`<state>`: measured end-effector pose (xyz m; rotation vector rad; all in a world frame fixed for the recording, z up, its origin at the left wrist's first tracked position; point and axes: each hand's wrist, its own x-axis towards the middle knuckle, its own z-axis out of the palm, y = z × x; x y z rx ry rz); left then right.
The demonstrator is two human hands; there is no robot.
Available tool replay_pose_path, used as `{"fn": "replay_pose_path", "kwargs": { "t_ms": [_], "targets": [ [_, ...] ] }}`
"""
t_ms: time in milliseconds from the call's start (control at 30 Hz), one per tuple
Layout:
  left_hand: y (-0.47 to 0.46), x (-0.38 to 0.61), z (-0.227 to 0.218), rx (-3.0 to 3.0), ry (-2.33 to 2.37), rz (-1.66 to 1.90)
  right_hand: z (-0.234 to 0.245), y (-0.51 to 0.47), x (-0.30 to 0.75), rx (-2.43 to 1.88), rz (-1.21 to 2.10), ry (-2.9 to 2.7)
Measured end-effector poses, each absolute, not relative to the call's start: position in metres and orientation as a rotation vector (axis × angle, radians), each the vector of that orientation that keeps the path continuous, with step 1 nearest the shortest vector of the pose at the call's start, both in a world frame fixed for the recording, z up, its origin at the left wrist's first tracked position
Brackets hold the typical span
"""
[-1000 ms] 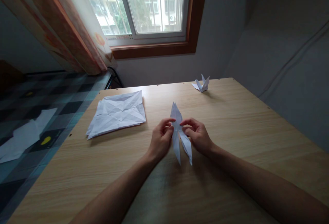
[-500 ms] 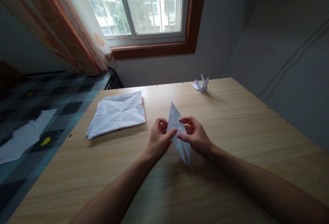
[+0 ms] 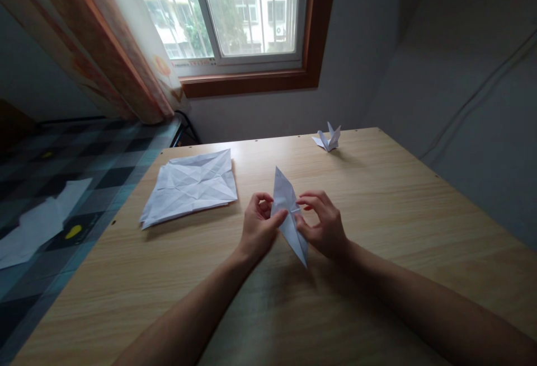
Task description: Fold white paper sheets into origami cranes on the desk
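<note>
A white folded paper (image 3: pixel 284 191), a long diamond with pointed ends, is held above the middle of the table. My left hand (image 3: pixel 260 223) pinches its left side, thumb on the front face and the other fingers curled behind. At the right edge is my right hand (image 3: pixel 323 223), its thumb touching the paper near the middle and its index finger bent at the edge above. Part of the paper's right side is hidden by that thumb. Whether the lower end is still split in two cannot be made out; one lower point shows.
Creased white sheets (image 3: pixel 195 184) lie stacked on the wooden table (image 3: pixel 398 231) at the left. A folded paper crane (image 3: pixel 329 137) stands near the far edge. More white paper (image 3: pixel 42 223) rests on the checked cloth (image 3: pixel 25 310) left of the table. A window is ahead.
My right thumb and fingers have shifted, with the index finger raised more. The lower end showed two separate points before and now shows one. The paper has moved slightly left.
</note>
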<state>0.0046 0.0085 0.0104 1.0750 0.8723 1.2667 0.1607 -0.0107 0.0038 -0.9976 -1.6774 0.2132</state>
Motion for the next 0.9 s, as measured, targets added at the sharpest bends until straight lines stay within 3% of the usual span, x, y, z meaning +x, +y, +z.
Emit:
{"fn": "replay_pose_path", "kwargs": {
  "t_ms": [267, 600, 767, 900],
  "targets": [
    [0.007, 0.006, 0.012, 1.140, 0.878, 1.250, 0.006, -0.013, 0.163, -0.979, -0.219, -1.867],
    [0.007, 0.005, 0.012, 1.130, 0.869, 1.237, 0.009, -0.014, 0.167, -0.870, -0.325, -1.973],
    [0.007, 0.004, 0.010, 1.088, 0.847, 1.251, 0.002, -0.009, 0.166, -0.980, 0.009, -1.803],
    [0.009, 0.004, 0.009, 1.016, 0.822, 1.252, -0.004, 0.001, 0.166, -1.056, 0.705, -1.408]
  ]
}}
